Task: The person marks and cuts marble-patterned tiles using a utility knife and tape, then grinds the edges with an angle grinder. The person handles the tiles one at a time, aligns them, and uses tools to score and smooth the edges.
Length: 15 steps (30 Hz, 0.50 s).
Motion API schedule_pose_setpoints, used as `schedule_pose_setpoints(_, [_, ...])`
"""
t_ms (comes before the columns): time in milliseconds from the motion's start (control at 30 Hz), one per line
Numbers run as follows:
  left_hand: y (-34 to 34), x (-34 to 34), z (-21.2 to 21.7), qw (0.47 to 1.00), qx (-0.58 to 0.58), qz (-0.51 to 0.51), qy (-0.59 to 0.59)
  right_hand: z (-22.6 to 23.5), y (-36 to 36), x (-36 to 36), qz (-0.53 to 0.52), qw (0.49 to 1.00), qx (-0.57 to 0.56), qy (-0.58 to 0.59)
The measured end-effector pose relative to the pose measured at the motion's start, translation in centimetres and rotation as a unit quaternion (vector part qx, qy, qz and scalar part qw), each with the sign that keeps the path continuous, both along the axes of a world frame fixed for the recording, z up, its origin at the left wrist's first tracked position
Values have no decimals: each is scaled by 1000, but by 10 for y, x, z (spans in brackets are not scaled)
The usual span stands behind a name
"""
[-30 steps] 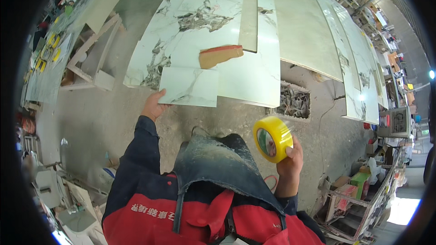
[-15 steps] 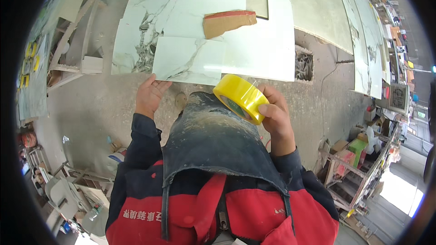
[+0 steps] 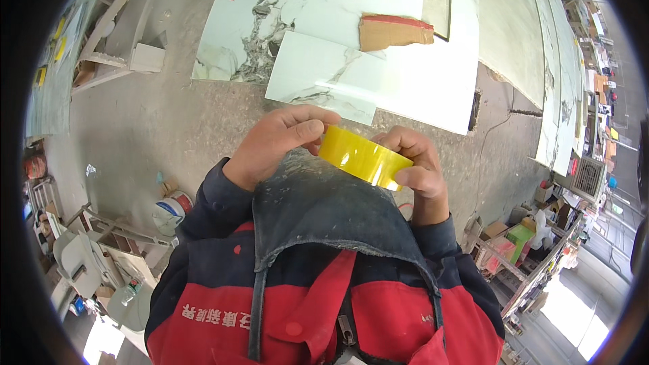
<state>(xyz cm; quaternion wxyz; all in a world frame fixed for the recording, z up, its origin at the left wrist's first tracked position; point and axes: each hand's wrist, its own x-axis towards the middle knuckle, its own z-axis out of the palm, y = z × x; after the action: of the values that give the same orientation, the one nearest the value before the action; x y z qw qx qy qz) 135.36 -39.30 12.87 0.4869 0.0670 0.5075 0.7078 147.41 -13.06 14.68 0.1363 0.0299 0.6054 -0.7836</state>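
Note:
In front of my apron, a wide roll of glossy yellow adhesive tape (image 3: 365,159) is held up between my two hands. My right hand (image 3: 419,162) grips its right end, thumb on the near side and fingers behind. At the roll's left end is my left hand (image 3: 274,142), its fingers bent and its thumb close to the edge; the fingertips seem to touch the tape there, partly hidden. Just beyond the hands lies a small white marble-patterned tile piece (image 3: 321,74), on top of a large marbled slab (image 3: 419,88).
A torn brown cardboard piece (image 3: 395,32) rests on the slab. More slabs (image 3: 510,20) stand at the right. On the left are a wooden frame (image 3: 111,67) and a white bucket (image 3: 172,209); a loaded shelf rack (image 3: 527,243) stands at the lower right.
My left hand has moved from beside the tile's near edge over to the tape roll, its fingers curling in. The roll has tipped, showing its outer face. The view has shifted left.

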Motion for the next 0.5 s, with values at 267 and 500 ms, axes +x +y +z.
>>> schedule_pose_setpoints(267, [-4,7,-12,999,-25,22,40,1,-1,-7,60,993,104,17])
schedule_pose_setpoints(500, [-1,31,-12,977,-127,115,131,17,-4,-11,89,976,175,-92])
